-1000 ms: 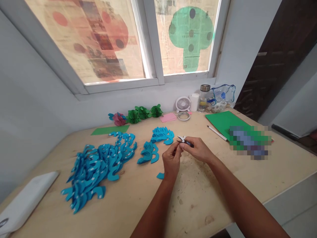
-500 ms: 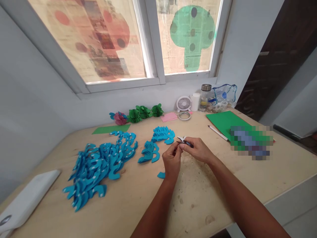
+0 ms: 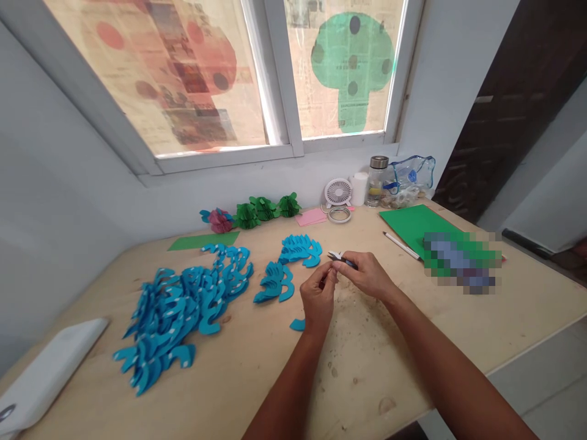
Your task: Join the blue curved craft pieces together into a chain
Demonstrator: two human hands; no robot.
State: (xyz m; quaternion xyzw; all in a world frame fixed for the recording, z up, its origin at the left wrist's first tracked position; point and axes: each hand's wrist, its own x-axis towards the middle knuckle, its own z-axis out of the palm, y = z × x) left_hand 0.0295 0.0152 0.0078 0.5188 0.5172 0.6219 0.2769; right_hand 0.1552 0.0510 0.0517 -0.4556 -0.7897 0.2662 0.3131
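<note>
In the head view, the right hand [image 3: 370, 275] grips a small scissors-like tool [image 3: 342, 259] at the left hand's [image 3: 318, 296] fingertips, above the counter [image 3: 229, 391]; the left fingers are drawn together in a pinch, though what they hold cannot be told. The tool's tips look closer together than half a second ago, which suggests a small squeeze or snip, while the blue paper stacks [image 3: 271, 282] and loose blue piece [image 3: 298, 325] left of the hands lie unchanged.
</note>
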